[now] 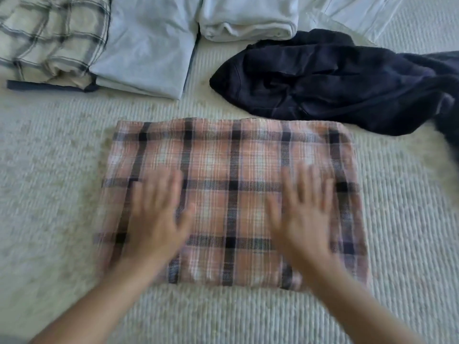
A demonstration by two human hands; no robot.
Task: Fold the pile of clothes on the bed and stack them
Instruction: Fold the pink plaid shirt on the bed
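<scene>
A pink plaid shirt (233, 199), folded into a flat rectangle, lies in the middle of the bed (409, 219), whose cover is a pale ribbed knit. Both hands lie flat on it, palms down. The left hand (154, 219) rests on the shirt's left half and the right hand (305, 214) on its right half, with a bare strip of plaid between them. On each hand the fingers are straight and spread, pointing toward the far edge; they pinch nothing. Both hands are blurred, so the fingertips cannot be made out sharply. The bare forearms enter from the near edge, one on each side. Beyond the shirt, at far left, a folded cream plaid garment (49, 38) lies with a dark strip showing under its near edge. Just beside it to the right, touching it, is a folded pale blue garment (149, 50). Further right sits a folded white garment (248, 18), and at far right another white piece (357, 13) lies spread out. A navy garment (335, 80) lies crumpled and unfolded at right, near the shirt's far right corner and running off the right edge of view.
</scene>
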